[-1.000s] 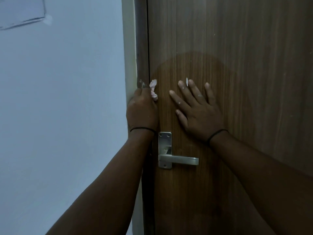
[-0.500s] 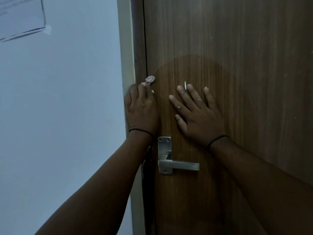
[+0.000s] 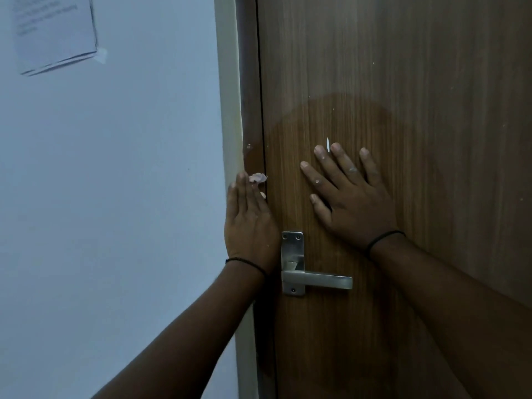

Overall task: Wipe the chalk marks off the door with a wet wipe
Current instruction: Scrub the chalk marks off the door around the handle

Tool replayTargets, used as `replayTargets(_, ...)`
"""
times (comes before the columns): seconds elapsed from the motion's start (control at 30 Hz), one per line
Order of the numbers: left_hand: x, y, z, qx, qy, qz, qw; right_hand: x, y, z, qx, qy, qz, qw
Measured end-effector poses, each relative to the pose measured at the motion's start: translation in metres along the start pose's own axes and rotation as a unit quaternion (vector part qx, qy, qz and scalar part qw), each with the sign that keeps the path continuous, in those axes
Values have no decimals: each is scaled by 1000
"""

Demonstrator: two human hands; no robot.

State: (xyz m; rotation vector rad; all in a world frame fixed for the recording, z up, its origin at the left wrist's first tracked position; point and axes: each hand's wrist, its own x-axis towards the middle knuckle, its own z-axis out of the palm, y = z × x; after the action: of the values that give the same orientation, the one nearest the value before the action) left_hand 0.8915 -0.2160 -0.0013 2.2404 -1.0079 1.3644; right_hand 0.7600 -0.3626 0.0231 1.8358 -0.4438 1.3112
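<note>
Door (image 3: 403,82): brown wood-grain laminate, darker damp patch around your right hand (image 3: 348,194), which lies flat, fingers spread, holding nothing. One small white chalk mark (image 3: 327,144) sits by its fingertips. Your left hand (image 3: 250,220) presses a crumpled pinkish wet wipe (image 3: 257,177) under straight fingers against the dark door frame (image 3: 250,96). Brushed-metal lever handle (image 3: 316,279) lies between your wrists.

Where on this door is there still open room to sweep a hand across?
Free: the door above the right hand, and below the handle. Crowded: the left edge, where the left hand presses the wipe.
</note>
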Motion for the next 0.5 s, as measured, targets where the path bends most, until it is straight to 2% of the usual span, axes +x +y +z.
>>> replayTargets(0.23, 64, 3, -20, -17, 66, -32, 997, 1, 0, 1, 8, 7, 0, 1000)
replayTargets(0.37, 82, 2, -21, 1, 53, -43, 998, 1, 0, 3, 15, 15, -1, 1000)
replayTargets(0.5, 48, 4, -11, -25, 38, -34, 998, 1, 0, 3, 15, 13, -1, 1000)
